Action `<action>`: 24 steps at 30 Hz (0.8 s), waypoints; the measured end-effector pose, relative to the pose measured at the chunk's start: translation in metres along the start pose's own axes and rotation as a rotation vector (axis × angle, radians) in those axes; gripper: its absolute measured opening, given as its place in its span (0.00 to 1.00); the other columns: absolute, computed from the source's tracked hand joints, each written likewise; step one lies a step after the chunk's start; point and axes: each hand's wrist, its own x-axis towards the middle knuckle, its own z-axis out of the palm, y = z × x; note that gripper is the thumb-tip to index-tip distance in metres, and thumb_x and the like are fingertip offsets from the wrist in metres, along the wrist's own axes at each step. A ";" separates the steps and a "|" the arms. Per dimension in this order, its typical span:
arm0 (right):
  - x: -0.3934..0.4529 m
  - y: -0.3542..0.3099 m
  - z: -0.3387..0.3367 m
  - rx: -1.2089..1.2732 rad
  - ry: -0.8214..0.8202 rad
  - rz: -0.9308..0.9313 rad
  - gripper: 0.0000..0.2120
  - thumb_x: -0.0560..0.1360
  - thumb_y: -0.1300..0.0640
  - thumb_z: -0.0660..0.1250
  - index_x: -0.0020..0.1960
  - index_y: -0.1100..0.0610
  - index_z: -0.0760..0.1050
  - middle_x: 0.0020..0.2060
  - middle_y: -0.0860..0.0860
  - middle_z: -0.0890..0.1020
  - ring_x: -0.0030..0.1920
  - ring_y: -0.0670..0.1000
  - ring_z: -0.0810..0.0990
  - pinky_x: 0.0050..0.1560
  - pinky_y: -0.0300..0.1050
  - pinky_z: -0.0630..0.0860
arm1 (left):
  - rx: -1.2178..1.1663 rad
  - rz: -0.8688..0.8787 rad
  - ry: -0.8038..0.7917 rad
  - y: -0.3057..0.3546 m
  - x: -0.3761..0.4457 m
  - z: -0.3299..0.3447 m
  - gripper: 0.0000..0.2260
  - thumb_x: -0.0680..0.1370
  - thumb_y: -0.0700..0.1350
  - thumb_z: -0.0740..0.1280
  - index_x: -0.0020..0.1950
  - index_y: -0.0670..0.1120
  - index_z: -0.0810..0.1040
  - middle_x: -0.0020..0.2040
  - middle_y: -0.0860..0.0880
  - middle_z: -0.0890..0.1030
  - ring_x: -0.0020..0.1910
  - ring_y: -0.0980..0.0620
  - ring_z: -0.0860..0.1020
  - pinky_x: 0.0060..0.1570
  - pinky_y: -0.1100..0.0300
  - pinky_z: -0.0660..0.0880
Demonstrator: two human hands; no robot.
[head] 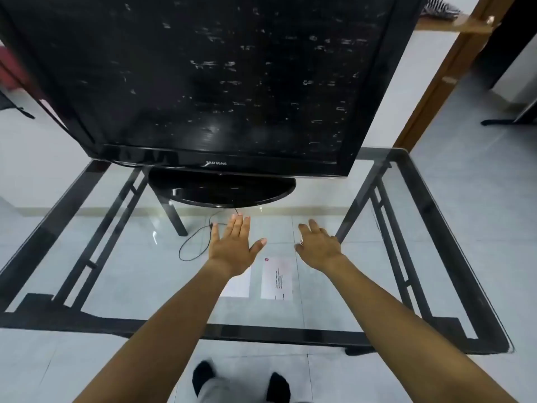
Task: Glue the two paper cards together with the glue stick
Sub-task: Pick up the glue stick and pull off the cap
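Glass counter (pixel 290 335) under a television (pixel 203 82); two paper cards (pixel 277 278) lie apart near its front edge; left hand (pixel 234 247) and right hand (pixel 318 247) hover spread, empty; no glue stick visible; gluing apparently not begun.

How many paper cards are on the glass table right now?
2. The printed card lies flat between the two forearms. The plain card lies just left of it, partly hidden under the left hand's wrist. No others show.
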 end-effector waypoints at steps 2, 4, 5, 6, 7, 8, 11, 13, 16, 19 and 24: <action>0.002 0.001 0.000 0.031 0.063 -0.026 0.18 0.79 0.55 0.57 0.67 0.59 0.62 0.63 0.59 0.72 0.58 0.61 0.75 0.50 0.54 0.73 | 0.005 0.011 -0.034 0.002 0.003 0.005 0.34 0.77 0.66 0.41 0.77 0.48 0.39 0.79 0.49 0.42 0.77 0.52 0.39 0.74 0.41 0.38; 0.005 0.002 0.002 0.037 0.099 -0.035 0.13 0.79 0.59 0.57 0.62 0.61 0.66 0.54 0.59 0.78 0.50 0.62 0.79 0.43 0.52 0.74 | -0.003 0.029 -0.044 0.000 0.004 0.013 0.34 0.77 0.66 0.42 0.77 0.48 0.40 0.79 0.49 0.42 0.77 0.52 0.39 0.75 0.41 0.39; 0.007 0.000 0.001 0.044 0.093 -0.033 0.11 0.78 0.59 0.57 0.59 0.61 0.67 0.52 0.59 0.79 0.47 0.62 0.80 0.43 0.52 0.75 | -0.011 0.042 -0.045 0.000 0.005 0.015 0.34 0.77 0.66 0.43 0.77 0.48 0.40 0.79 0.49 0.42 0.77 0.52 0.39 0.75 0.42 0.40; 0.009 -0.002 -0.001 0.068 0.088 -0.040 0.10 0.78 0.59 0.57 0.58 0.61 0.69 0.49 0.58 0.81 0.46 0.62 0.80 0.44 0.52 0.77 | -0.014 0.054 -0.049 0.000 0.006 0.016 0.34 0.78 0.66 0.43 0.77 0.48 0.40 0.79 0.49 0.42 0.77 0.52 0.39 0.75 0.42 0.41; 0.012 -0.005 -0.005 0.113 0.090 -0.041 0.09 0.78 0.57 0.58 0.56 0.60 0.70 0.46 0.57 0.81 0.46 0.61 0.80 0.44 0.52 0.78 | -0.020 0.068 -0.051 0.000 0.007 0.016 0.34 0.78 0.66 0.45 0.77 0.48 0.40 0.79 0.49 0.42 0.77 0.51 0.40 0.75 0.42 0.41; 0.015 -0.008 -0.009 0.178 0.104 -0.037 0.09 0.78 0.55 0.59 0.54 0.59 0.71 0.42 0.54 0.82 0.44 0.60 0.80 0.43 0.51 0.78 | -0.028 0.085 -0.043 0.001 0.009 0.015 0.35 0.78 0.65 0.46 0.77 0.47 0.40 0.79 0.48 0.42 0.77 0.51 0.40 0.75 0.42 0.42; 0.019 -0.019 -0.022 0.501 0.095 -0.028 0.16 0.77 0.46 0.61 0.46 0.59 0.74 0.31 0.50 0.82 0.35 0.55 0.81 0.38 0.48 0.79 | -0.078 0.200 -0.023 0.006 0.011 0.009 0.37 0.77 0.64 0.54 0.77 0.48 0.42 0.79 0.47 0.48 0.78 0.49 0.46 0.75 0.44 0.48; 0.021 -0.025 -0.028 0.759 0.058 -0.033 0.23 0.76 0.43 0.62 0.42 0.65 0.74 0.29 0.56 0.82 0.29 0.55 0.81 0.36 0.50 0.81 | -0.139 0.247 0.008 0.013 0.013 0.003 0.35 0.77 0.61 0.59 0.77 0.48 0.50 0.71 0.44 0.69 0.72 0.44 0.65 0.70 0.46 0.62; 0.021 -0.027 -0.033 0.881 0.098 -0.024 0.25 0.75 0.42 0.63 0.39 0.66 0.72 0.30 0.56 0.75 0.31 0.52 0.76 0.32 0.48 0.80 | -0.413 0.188 0.045 0.021 0.009 -0.009 0.17 0.78 0.55 0.63 0.63 0.49 0.69 0.36 0.55 0.77 0.37 0.52 0.78 0.36 0.59 0.71; 0.019 -0.016 -0.033 1.065 0.001 -0.032 0.22 0.76 0.44 0.64 0.40 0.64 0.75 0.29 0.50 0.70 0.31 0.49 0.72 0.32 0.41 0.78 | -0.775 0.136 -0.046 0.022 0.008 -0.015 0.06 0.77 0.50 0.66 0.52 0.52 0.75 0.35 0.53 0.79 0.36 0.53 0.78 0.36 0.61 0.74; 0.004 0.005 -0.021 1.430 -0.223 -0.103 0.15 0.77 0.48 0.64 0.52 0.59 0.81 0.30 0.50 0.71 0.31 0.47 0.72 0.38 0.41 0.77 | -1.153 0.175 -0.160 0.018 -0.003 -0.022 0.10 0.76 0.49 0.68 0.57 0.52 0.80 0.30 0.54 0.78 0.31 0.58 0.76 0.35 0.67 0.75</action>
